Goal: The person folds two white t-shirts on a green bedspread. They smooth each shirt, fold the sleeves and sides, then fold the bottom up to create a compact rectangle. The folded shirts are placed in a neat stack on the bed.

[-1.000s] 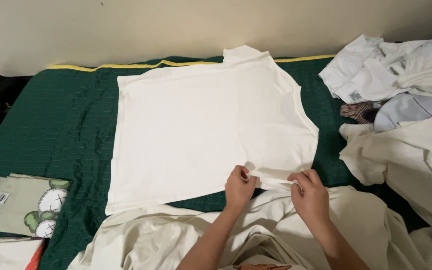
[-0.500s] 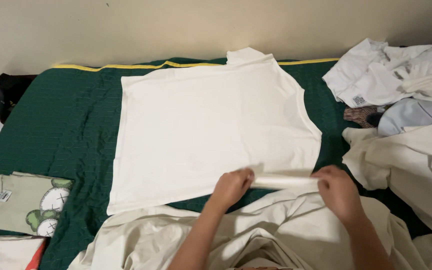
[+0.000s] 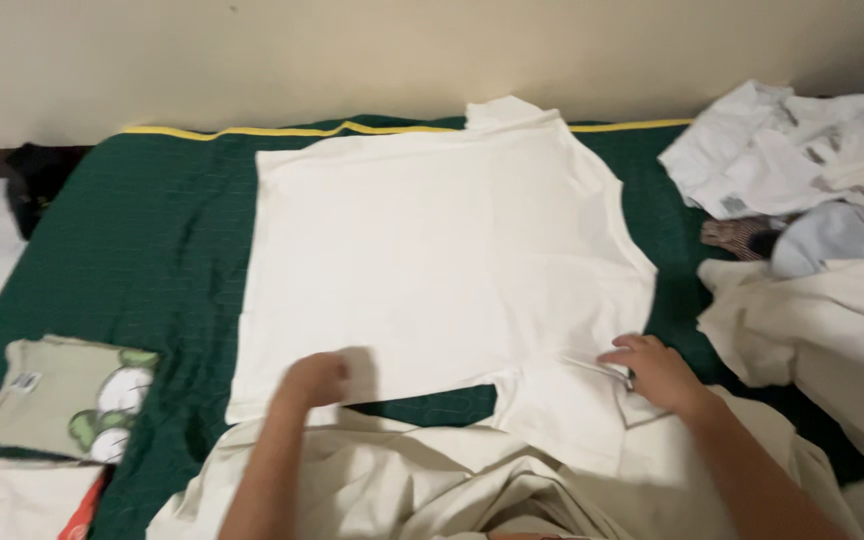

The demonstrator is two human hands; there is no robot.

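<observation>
My left hand (image 3: 314, 378) is blurred at the shirt's (image 3: 432, 260) 7 o'clock hem; I cannot tell its grip. My right hand (image 3: 657, 372) lies released, flat on the sleeve (image 3: 562, 410) at 5 o'clock. The shirt is spread on the green bed (image 3: 142, 260), against a beige wall (image 3: 352, 55); clothes (image 3: 802, 170) are heaped at 3 o'clock.

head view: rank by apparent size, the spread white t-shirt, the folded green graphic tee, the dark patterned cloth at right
1. spread white t-shirt
2. folded green graphic tee
3. dark patterned cloth, mostly buried under other laundry, so only its visible part counts.
</observation>
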